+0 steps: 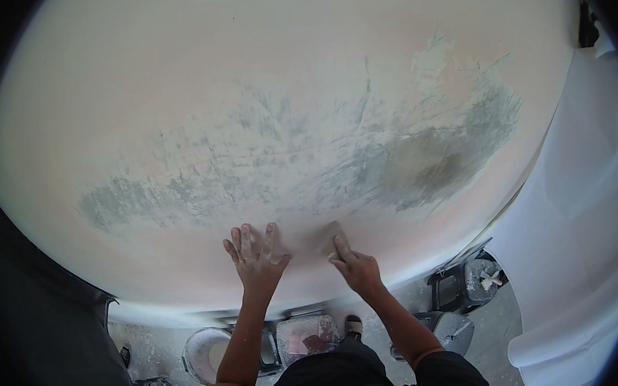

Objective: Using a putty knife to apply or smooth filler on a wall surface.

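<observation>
A large pale, curved panel (174, 67) fills most of the view, with rough grey, scratched-looking patches across its middle and a darker brown-grey smear at the right. My left hand (255, 260) rests palm down near the panel's front edge, fingers spread and dusted with pale powder, holding nothing. To its right, my right hand (357, 266) grips a flat grey scraper (331, 235), index finger stretched along it. The scraper lies against the panel just below the grey patches. Its edges are slightly blurred, and the palm hides its rear part.
Below the panel's front edge stand a round bucket (207, 355) with pale contents and a spattered stool (307, 337). More dark stools (470, 282) stand to the right. A white sheet (572, 212) hangs along the right side; black covering (40, 308) lies at the left.
</observation>
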A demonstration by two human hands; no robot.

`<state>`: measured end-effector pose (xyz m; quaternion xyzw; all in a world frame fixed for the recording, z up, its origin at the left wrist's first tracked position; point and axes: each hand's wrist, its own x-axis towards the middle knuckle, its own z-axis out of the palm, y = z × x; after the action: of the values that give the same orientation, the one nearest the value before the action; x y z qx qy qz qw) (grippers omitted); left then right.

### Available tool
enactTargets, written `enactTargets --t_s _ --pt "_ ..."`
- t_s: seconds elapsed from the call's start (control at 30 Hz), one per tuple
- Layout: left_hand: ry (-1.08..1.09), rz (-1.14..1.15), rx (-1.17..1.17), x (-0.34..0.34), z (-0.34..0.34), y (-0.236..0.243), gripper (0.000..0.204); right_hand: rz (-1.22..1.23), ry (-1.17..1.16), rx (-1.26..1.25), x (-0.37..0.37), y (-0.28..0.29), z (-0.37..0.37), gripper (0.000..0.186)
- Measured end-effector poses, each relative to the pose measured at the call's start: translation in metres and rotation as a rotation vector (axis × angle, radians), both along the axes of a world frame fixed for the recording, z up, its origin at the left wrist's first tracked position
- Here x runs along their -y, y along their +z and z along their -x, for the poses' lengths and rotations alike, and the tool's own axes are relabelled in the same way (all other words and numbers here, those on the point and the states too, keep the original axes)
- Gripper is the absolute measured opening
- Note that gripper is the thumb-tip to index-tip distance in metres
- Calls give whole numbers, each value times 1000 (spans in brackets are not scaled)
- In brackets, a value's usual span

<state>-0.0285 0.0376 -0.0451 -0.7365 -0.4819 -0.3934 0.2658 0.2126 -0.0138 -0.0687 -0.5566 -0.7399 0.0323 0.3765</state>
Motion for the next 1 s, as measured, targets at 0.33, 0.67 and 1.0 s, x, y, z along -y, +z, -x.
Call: enactTargets --t_s 0.33,0.67,1.0 --pt "-28 -29 17 -4 -3 -3 105 0 31 -105 -2 -2 -2 61" --pt "-11 -27 -7 -4 -3 -6 103 -6 128 -71 -6 -4 1 60" --pt "-9 5 48 -2 -7 -4 97 25 39 144 3 2 9 55"
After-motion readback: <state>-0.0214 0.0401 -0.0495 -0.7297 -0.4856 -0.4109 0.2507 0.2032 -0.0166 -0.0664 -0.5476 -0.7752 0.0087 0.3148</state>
